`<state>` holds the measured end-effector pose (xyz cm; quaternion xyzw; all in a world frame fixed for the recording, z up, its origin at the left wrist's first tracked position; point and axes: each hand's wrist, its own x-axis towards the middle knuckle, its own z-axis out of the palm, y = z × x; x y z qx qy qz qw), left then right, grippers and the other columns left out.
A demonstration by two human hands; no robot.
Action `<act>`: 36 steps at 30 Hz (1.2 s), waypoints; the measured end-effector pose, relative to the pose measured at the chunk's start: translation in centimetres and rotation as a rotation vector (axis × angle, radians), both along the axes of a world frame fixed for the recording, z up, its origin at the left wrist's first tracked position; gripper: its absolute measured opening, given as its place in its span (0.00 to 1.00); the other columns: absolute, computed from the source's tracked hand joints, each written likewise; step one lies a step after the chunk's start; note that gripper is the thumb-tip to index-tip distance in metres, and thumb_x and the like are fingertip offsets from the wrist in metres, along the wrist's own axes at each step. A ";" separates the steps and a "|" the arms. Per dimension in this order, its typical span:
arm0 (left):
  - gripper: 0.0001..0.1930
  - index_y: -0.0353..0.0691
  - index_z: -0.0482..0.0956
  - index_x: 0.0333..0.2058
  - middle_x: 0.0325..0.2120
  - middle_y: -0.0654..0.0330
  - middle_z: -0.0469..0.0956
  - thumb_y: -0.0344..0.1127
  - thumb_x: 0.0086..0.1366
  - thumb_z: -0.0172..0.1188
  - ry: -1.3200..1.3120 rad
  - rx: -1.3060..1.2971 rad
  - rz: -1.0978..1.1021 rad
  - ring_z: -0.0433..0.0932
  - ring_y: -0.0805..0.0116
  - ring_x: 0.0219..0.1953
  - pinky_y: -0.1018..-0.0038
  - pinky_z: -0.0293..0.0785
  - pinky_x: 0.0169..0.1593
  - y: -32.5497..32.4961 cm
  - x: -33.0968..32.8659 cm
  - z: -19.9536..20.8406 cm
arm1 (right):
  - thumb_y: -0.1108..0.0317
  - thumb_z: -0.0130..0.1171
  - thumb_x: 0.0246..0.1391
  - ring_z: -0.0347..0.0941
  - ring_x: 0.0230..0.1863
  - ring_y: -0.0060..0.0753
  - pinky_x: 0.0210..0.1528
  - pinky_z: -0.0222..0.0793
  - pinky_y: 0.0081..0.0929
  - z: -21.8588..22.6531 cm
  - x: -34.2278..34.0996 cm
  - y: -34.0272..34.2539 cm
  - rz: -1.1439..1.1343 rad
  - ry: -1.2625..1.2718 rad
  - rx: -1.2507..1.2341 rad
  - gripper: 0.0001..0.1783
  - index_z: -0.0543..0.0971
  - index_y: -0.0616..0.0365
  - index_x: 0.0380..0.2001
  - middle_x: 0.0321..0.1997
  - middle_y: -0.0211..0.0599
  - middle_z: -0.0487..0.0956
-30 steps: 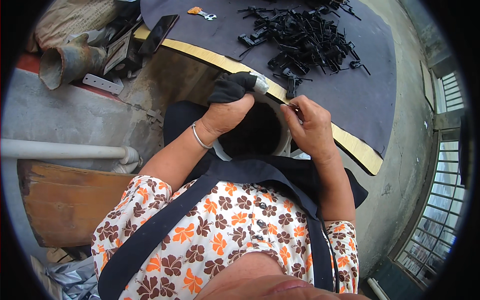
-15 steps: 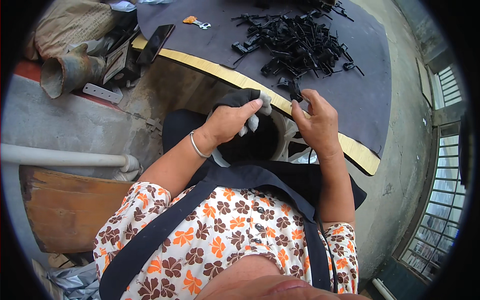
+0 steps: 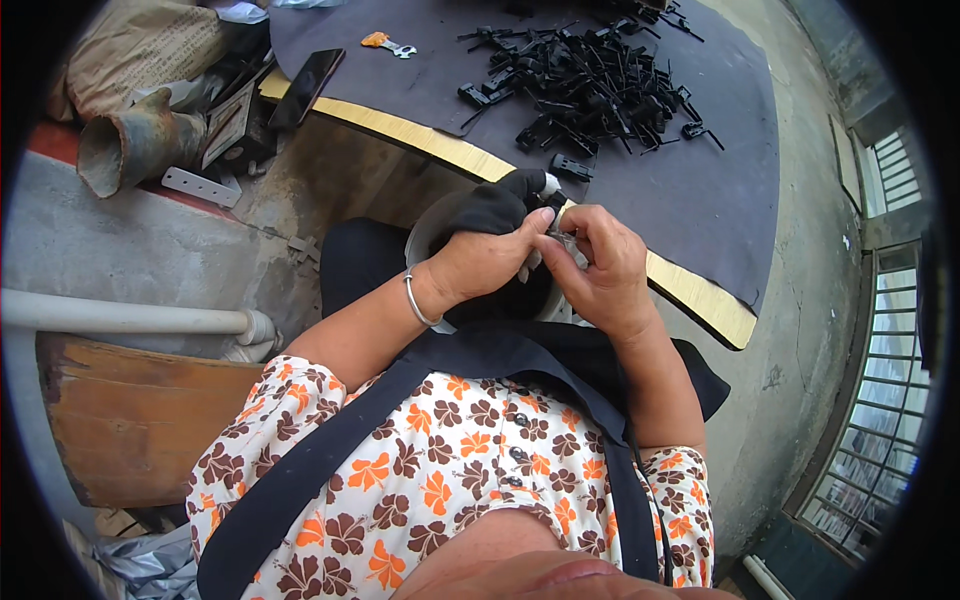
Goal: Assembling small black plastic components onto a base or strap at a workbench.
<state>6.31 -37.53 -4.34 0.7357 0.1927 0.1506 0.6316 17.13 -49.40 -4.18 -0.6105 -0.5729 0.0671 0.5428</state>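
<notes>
As left hand (image 3: 490, 262) and right hand (image 3: 605, 268) meet, a black part (image 3: 557, 201) between them, seemingly pinched by both

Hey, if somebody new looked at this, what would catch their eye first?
Probably the tangled heap of black parts on the dark tabletop, toward the top. Next might come the flowered shirt, filling the lower middle. Above it, the left hand and right hand are close together by the tabletop's yellowish edge.
</notes>
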 end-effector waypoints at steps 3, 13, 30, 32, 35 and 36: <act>0.13 0.31 0.70 0.43 0.24 0.61 0.76 0.32 0.62 0.53 -0.028 -0.178 -0.088 0.71 0.79 0.24 0.80 0.68 0.30 0.0 0.1 0.2 | 0.71 0.61 0.50 0.54 0.20 0.11 0.21 0.52 0.13 -1.0 -0.2 0.4 -0.258 0.231 -0.029 0.10 0.69 0.59 0.23 0.17 0.22 0.63; 0.09 0.30 0.74 0.35 0.28 0.49 0.76 0.28 0.56 0.55 -0.017 0.252 -0.057 0.75 0.59 0.30 0.71 0.71 0.35 -0.2 0.0 1.3 | 0.64 0.49 0.60 0.58 0.24 0.15 0.26 0.58 0.18 -1.2 1.1 -0.2 0.008 0.258 -0.315 0.14 0.71 0.63 0.25 0.20 0.20 0.66; 0.11 0.32 0.70 0.42 0.26 0.58 0.75 0.31 0.62 0.52 -0.152 0.279 0.024 0.73 0.73 0.24 0.76 0.70 0.29 1.3 -0.5 0.5 | 0.72 0.57 0.51 0.66 0.25 0.18 0.28 0.64 0.19 -1.7 0.9 0.2 0.046 0.339 -0.357 0.08 0.75 0.64 0.34 0.24 0.32 0.75; 0.12 0.32 0.69 0.43 0.25 0.61 0.75 0.31 0.63 0.51 -0.198 0.176 0.026 0.72 0.77 0.22 0.77 0.69 0.26 1.3 -0.5 0.7 | 0.73 0.57 0.50 0.68 0.26 0.20 0.28 0.64 0.19 -1.4 1.3 -0.1 0.035 0.271 -0.337 0.07 0.75 0.64 0.33 0.24 0.33 0.75; 0.11 0.31 0.69 0.44 0.31 0.62 0.74 0.29 0.64 0.49 -0.009 0.016 0.055 0.69 0.81 0.27 0.82 0.68 0.32 1.1 -0.6 1.5 | 0.75 0.58 0.48 0.69 0.25 0.21 0.28 0.65 0.19 -1.3 1.7 -0.1 -0.004 0.147 -0.196 0.04 0.76 0.64 0.30 0.24 0.35 0.75; 0.12 0.31 0.69 0.45 0.31 0.63 0.74 0.29 0.63 0.49 -0.014 -0.015 0.034 0.69 0.81 0.27 0.82 0.68 0.32 0.8 -0.6 1.6 | 0.77 0.59 0.47 0.69 0.25 0.21 0.28 0.64 0.19 -1.3 1.9 -0.1 -0.028 0.089 -0.074 0.03 0.76 0.64 0.28 0.23 0.35 0.75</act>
